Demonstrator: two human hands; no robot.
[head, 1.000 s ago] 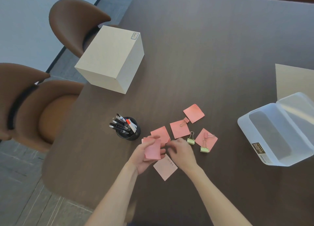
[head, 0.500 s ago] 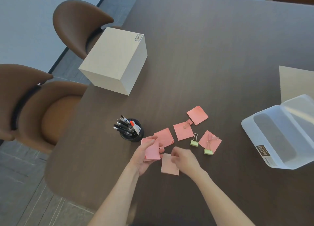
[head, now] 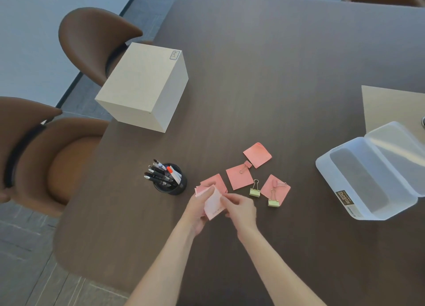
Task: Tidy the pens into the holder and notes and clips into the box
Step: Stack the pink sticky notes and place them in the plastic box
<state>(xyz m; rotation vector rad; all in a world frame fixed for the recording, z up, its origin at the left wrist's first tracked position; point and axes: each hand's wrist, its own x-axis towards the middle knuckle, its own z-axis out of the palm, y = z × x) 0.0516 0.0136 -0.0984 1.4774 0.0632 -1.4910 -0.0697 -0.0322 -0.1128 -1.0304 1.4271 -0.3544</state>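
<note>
My left hand (head: 197, 210) holds a small stack of pink sticky notes (head: 213, 203), and my right hand (head: 241, 208) pinches the top note of that stack against it. Several more pink notes lie flat on the dark table: one (head: 215, 182) just behind my hands, one (head: 239, 176) with a pink clip (head: 246, 165) on its corner, one (head: 257, 155) farther back, one (head: 277, 188) to the right. Two green binder clips (head: 254, 190) (head: 273, 201) lie by that last note. A black holder (head: 171, 183) full of pens stands left of my hands. The clear plastic box (head: 365, 179) sits open at the right.
A closed beige cube box (head: 142, 87) stands at the table's left edge. A tan sheet (head: 391, 107) lies behind the plastic box. Brown chairs (head: 92, 43) (head: 46, 158) stand along the left side of the table (head: 276, 64), and two more at the far end.
My right hand lifted the pale note from the table in front of me and brought it onto the stack in my left hand.
</note>
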